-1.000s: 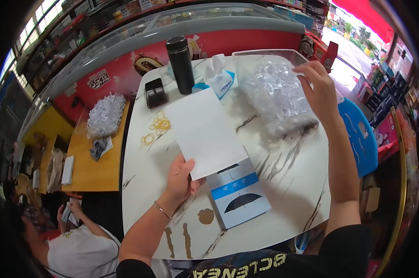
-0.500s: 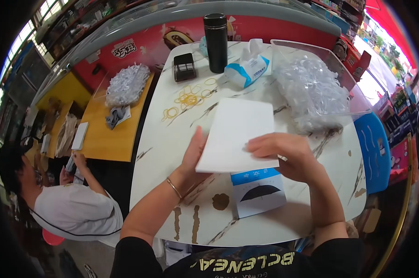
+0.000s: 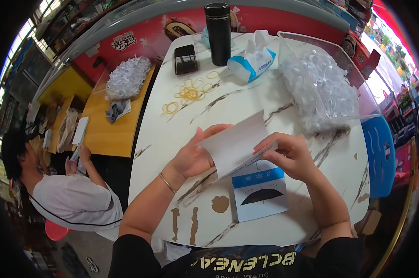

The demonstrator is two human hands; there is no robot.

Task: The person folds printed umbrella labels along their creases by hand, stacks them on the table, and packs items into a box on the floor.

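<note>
A white paper stack (image 3: 235, 141), curved upward with print along its near edge, is held above the marble-patterned table. My left hand (image 3: 193, 155) supports its left side, palm up, thumb raised. At its right end my right hand (image 3: 283, 153) pinches the edge between thumb and fingers. Just beneath and nearer to me lies a blue-and-white printed sheet or stack (image 3: 260, 194) with a black umbrella picture, partly covered by the held paper. Yellow rubber bands (image 3: 191, 92) lie loose beyond my left hand.
On the table (image 3: 163, 139) stand a black bottle (image 3: 218, 37), a black box (image 3: 185, 60), a tissue pack (image 3: 253, 62) and a clear bin of plastic strips (image 3: 323, 88). A blue chair (image 3: 379, 155) is at the right. Another person (image 3: 75, 199) sits at the left by a yellow table (image 3: 110, 136).
The right hand came from over the plastic strips to the paper's right end. The paper was lowered, turned and is now bent up. The camera view has shifted.
</note>
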